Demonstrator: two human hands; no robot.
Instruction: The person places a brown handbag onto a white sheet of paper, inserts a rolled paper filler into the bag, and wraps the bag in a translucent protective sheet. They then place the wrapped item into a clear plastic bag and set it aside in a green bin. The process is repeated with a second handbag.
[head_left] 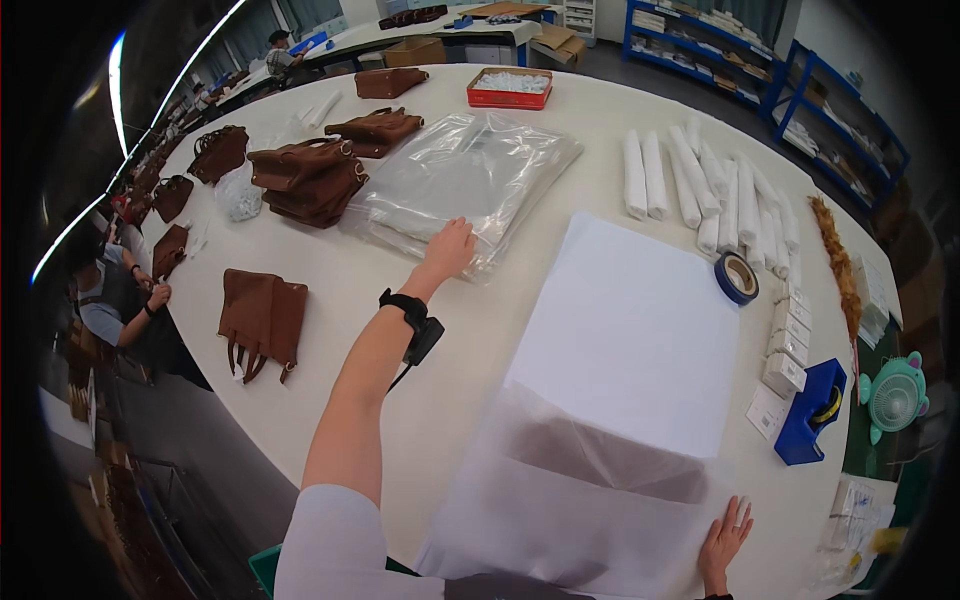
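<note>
My left hand (452, 248) reaches forward to a stack of clear plastic bags (490, 165), its bent fingers closed at the near edge of the top bag. A black strap with a small dark device sits on that wrist. Low on the right, my right hand (726, 545) lies with fingers apart at the edge of thin white paper sheets (640, 330). Through the nearer, translucent sheet (570, 530) a grey-brown shape (610, 460) shows; what it is I cannot tell. Left of my forearm lies a brown handbag (262, 318), its handles toward me.
More brown handbags (310, 180) stand at the far left. White paper rolls (735, 190), blue tape (737, 278), small white boxes (788, 335) and a blue tape dispenser (812, 412) line the right side. A red tray (510, 88) sits far back; a co-worker (110, 290) works at left.
</note>
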